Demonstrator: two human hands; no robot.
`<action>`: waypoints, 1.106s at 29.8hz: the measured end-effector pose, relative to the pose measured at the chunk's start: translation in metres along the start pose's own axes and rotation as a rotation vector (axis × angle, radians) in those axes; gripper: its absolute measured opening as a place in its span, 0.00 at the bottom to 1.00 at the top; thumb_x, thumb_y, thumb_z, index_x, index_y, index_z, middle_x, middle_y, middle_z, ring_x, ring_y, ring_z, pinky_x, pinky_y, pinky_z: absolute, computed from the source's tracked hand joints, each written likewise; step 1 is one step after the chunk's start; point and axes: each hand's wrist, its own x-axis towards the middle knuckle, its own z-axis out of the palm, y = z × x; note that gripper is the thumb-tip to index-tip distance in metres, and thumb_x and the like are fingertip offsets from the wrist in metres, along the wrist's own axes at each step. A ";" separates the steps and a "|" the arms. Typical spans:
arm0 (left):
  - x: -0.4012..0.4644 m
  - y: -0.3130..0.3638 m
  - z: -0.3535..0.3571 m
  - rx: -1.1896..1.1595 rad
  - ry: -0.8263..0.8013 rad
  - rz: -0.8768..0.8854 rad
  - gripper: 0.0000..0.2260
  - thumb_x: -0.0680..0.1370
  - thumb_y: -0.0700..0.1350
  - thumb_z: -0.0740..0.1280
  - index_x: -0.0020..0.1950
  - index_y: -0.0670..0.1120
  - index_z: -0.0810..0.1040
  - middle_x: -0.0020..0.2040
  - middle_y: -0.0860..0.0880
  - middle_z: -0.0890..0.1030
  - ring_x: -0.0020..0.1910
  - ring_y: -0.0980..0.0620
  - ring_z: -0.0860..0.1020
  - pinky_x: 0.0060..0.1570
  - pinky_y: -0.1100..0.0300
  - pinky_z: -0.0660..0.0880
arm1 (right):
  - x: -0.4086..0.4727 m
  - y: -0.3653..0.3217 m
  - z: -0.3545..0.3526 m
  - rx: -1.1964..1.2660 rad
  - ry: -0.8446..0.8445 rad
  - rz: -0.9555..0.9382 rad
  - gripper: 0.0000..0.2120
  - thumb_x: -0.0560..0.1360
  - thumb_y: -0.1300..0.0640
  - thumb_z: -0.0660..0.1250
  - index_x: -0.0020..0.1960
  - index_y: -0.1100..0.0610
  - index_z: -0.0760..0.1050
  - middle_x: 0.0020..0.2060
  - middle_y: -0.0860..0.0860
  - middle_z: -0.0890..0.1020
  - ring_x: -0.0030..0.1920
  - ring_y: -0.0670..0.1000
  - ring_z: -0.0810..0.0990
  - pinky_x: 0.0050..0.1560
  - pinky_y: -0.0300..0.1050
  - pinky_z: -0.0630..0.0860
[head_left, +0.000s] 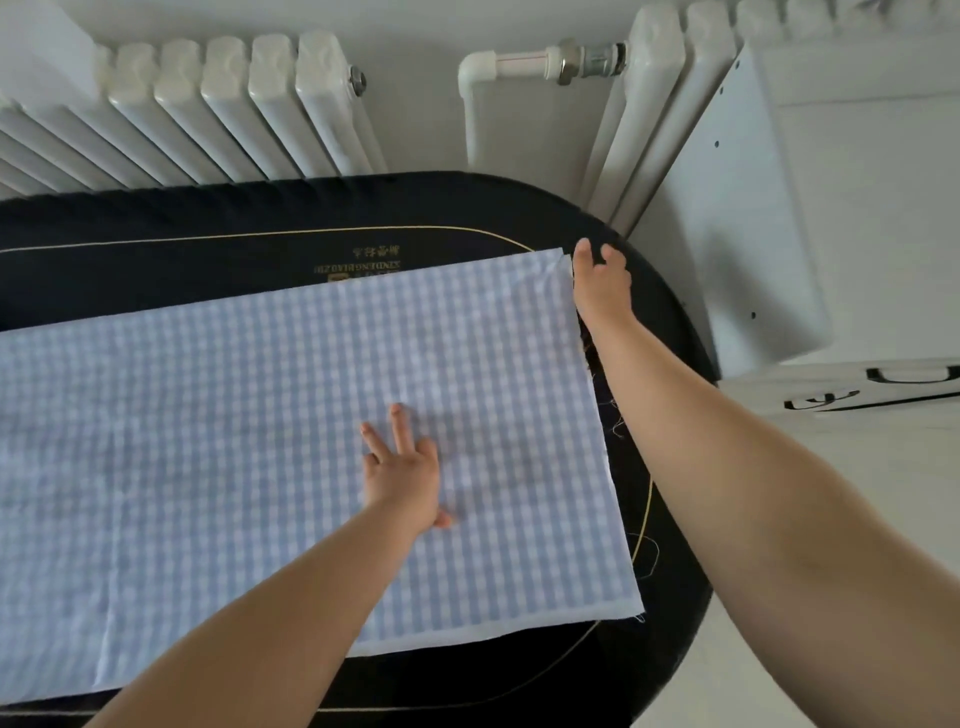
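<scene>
The left hand is pressing flat, fingers spread, on the checked cloth beneath it, likely pinning it to the black surface. Farther off, the right hand is curling at the cloth's corner, perhaps tugging it straight; I cannot tell whether it is pinching.

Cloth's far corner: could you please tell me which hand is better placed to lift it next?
Right: the right hand is at that corner; the left hand lies flat on the cloth, farther away.

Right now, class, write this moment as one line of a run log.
left hand: flat on checked cloth | right hand: at its far right corner, grip unclear | checked cloth: spread on black board
</scene>
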 end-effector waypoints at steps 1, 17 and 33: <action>0.000 0.000 0.000 0.002 -0.001 -0.002 0.42 0.69 0.58 0.73 0.73 0.41 0.56 0.74 0.36 0.30 0.72 0.24 0.39 0.71 0.41 0.56 | 0.006 0.002 -0.003 -0.068 -0.064 0.035 0.33 0.78 0.39 0.58 0.76 0.56 0.58 0.72 0.56 0.66 0.70 0.57 0.68 0.68 0.52 0.67; 0.004 0.000 0.005 0.008 0.002 -0.008 0.41 0.69 0.59 0.74 0.72 0.42 0.57 0.73 0.37 0.28 0.72 0.25 0.38 0.72 0.42 0.56 | 0.018 0.004 0.008 -0.182 -0.046 -0.068 0.14 0.77 0.48 0.65 0.43 0.59 0.75 0.35 0.52 0.76 0.36 0.50 0.77 0.38 0.44 0.71; -0.017 -0.036 0.052 -0.237 0.332 0.202 0.29 0.71 0.61 0.69 0.65 0.46 0.68 0.79 0.44 0.45 0.77 0.40 0.44 0.72 0.45 0.53 | -0.200 0.177 -0.020 -0.230 0.079 0.135 0.23 0.74 0.47 0.67 0.66 0.47 0.66 0.63 0.47 0.70 0.63 0.50 0.69 0.60 0.55 0.75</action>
